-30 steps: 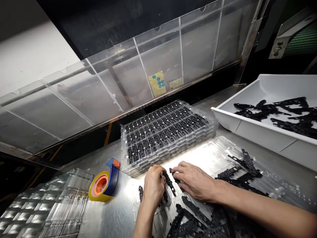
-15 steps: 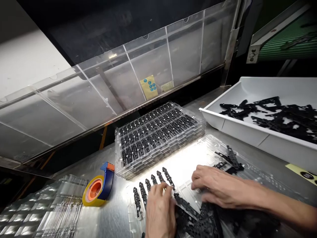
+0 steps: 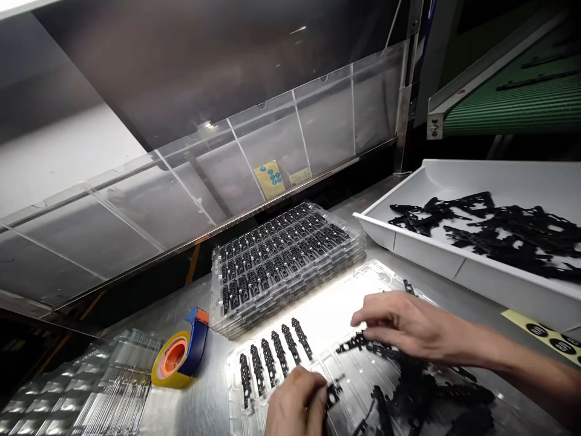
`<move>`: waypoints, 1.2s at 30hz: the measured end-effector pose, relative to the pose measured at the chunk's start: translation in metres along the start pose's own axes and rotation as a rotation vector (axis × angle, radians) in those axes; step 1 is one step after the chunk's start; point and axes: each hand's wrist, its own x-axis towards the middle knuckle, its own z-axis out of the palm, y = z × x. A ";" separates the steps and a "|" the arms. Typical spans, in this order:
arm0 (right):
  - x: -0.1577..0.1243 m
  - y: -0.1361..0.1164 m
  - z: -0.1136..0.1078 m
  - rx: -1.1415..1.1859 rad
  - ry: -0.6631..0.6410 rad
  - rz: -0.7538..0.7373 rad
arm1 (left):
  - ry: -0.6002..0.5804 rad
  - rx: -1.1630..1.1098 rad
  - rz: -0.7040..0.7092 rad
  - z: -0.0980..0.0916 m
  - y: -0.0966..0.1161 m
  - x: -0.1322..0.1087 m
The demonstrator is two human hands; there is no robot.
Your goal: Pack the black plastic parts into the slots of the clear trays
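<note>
Shiny grey metal makes up the surface (image 3: 204, 393), and a tall see-through plastic wall (image 3: 272, 133) is behind it at twelve o'clock. On the surface is a flat see-through plastic tray (image 3: 240, 418). Six long, bumpy black plastic pieces (image 3: 269, 362) lie side by side in it, maybe spaced by little slots so they don't bump.

Just past that row, at five o'clock, is the left hand (image 3: 297, 399). Its fingers are pinched together and seem to hold a small black piece (image 3: 333, 393) by its end (it is a bit blurry), perhaps so the rest sticks out free. At three o'clock, the right hand (image 3: 403, 324) has its fingers curved, with a gap before the thumb. Another black piece (image 3: 351, 343) is right under them, but I cannot tell if they grip it. A messy dark heap (image 3: 422, 393) is at four o'clock, likely put there for easy reach.

A stack of filled see-through trays (image 3: 290, 293) is at twelve o'clock. A big white plastic bin (image 3: 499, 284) with more black bits is at two o'clock. A yellow tape roll with an orange middle (image 3: 182, 351) is at nine o'clock.
</note>
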 end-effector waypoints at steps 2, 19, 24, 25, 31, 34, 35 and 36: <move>0.014 0.003 0.000 0.079 0.036 0.015 | 0.083 -0.206 -0.158 -0.005 0.004 0.009; 0.066 0.016 -0.003 0.647 -0.271 0.164 | 0.311 -1.340 -0.617 0.026 -0.004 0.048; 0.068 0.018 0.002 0.486 -0.270 0.232 | 0.433 -1.441 -0.679 0.034 0.000 0.040; 0.071 0.019 0.003 0.420 -0.291 0.237 | 0.436 -1.399 -0.681 0.035 0.000 0.038; 0.099 0.022 0.021 -0.041 -0.296 0.149 | 0.503 -1.084 -0.628 0.040 -0.008 0.038; 0.109 0.024 0.040 -0.181 -0.207 0.137 | 0.469 -0.878 -0.568 0.034 -0.013 0.041; 0.110 0.024 0.046 -0.219 -0.169 0.128 | 0.448 -0.788 -0.539 0.029 -0.014 0.042; 0.111 0.025 0.051 -0.252 -0.133 0.116 | 0.425 -0.683 -0.504 0.023 -0.013 0.043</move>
